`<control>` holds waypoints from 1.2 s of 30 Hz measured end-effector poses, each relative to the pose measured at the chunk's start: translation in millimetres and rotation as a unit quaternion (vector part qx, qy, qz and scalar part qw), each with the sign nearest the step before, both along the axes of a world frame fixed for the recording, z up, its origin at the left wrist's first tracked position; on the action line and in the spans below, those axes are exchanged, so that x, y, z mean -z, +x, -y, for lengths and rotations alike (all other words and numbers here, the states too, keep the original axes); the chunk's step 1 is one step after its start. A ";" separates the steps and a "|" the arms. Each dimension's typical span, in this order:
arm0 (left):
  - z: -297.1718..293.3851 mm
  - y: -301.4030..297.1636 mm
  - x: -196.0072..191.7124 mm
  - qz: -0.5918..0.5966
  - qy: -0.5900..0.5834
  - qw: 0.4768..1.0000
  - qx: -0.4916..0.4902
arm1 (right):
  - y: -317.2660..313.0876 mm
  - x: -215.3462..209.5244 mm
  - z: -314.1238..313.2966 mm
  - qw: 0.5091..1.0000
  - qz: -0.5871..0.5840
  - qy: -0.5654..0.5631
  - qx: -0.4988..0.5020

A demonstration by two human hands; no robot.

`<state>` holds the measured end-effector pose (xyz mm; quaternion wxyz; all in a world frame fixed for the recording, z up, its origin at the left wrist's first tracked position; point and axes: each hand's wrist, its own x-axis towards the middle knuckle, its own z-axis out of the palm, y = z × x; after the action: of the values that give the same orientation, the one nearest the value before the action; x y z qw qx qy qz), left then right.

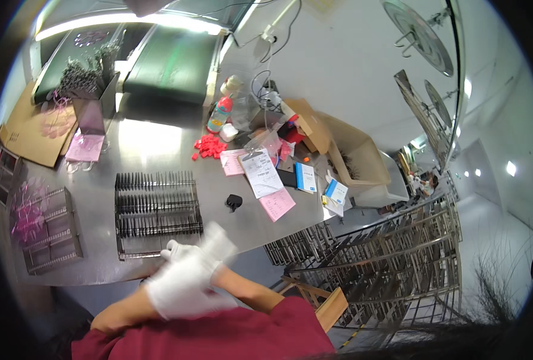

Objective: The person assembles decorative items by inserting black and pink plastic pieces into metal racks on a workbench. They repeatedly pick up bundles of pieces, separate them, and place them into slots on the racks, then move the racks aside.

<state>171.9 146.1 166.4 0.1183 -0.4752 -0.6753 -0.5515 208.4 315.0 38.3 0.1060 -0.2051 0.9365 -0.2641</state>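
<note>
Both my hands wear white gloves and overlap at the table's front edge, smeared by motion. My left hand (173, 288) lies nearer my body, partly over the other one. My right hand (217, 247) reaches up beside it, next to the lower right corner of a metal rack (120, 237). Several rows of thin dark upright pieces (155, 204) fill much of that rack. Whether either glove touches the rack or grips anything, I cannot tell. A second metal rack (68, 225) stands further left, with tangled pink translucent loops (29, 210) on its left side.
On the metal table (218, 231) lie a small black object (234, 201), red blocks (210, 146), a clipboard with papers (260, 174) and pink sheets (277, 204). Behind are a bottle (219, 115) and a green conveyor belt (170, 63). Metal racks (386, 264) stand right.
</note>
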 end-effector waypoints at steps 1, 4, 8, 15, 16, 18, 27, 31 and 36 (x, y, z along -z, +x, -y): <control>-28.0 15.0 -10.1 -0.033 -0.057 0.993 0.096 | 7.1 16.0 -6.6 0.998 0.042 -0.045 0.019; -16.6 -7.5 51.2 -0.035 -0.078 0.994 0.072 | 32.9 -4.6 -9.2 0.986 -0.093 -0.104 0.096; 54.7 -1.8 60.4 0.685 0.077 0.721 0.074 | 33.6 -64.5 30.0 0.948 -0.225 -0.197 0.109; 107.8 28.5 80.1 0.453 -0.026 0.891 -0.027 | 38.2 -80.4 83.1 0.930 0.011 -0.356 0.088; 114.8 26.4 78.8 0.325 -0.071 0.940 -0.070 | 38.9 -76.4 85.9 0.885 0.116 -0.438 0.105; 118.5 21.5 74.7 0.026 -0.091 0.995 -0.034 | 46.9 -64.8 98.2 0.737 0.335 -0.573 0.131; 171.0 49.2 103.1 0.748 0.193 0.618 0.147 | 28.4 -65.0 153.7 0.959 -0.169 -0.219 -0.062; 176.5 55.8 99.9 0.724 0.151 0.670 0.069 | 24.1 -79.6 147.8 0.976 -0.013 -0.190 -0.107; 160.9 47.2 110.1 0.697 0.155 0.689 0.127 | 18.2 -57.9 151.0 0.958 -0.072 -0.271 -0.056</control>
<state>219.1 -14.8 56.3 -0.3855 -0.0104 -0.4020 -0.8305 226.6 164.0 96.2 -0.0066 -0.2965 0.8221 -0.4860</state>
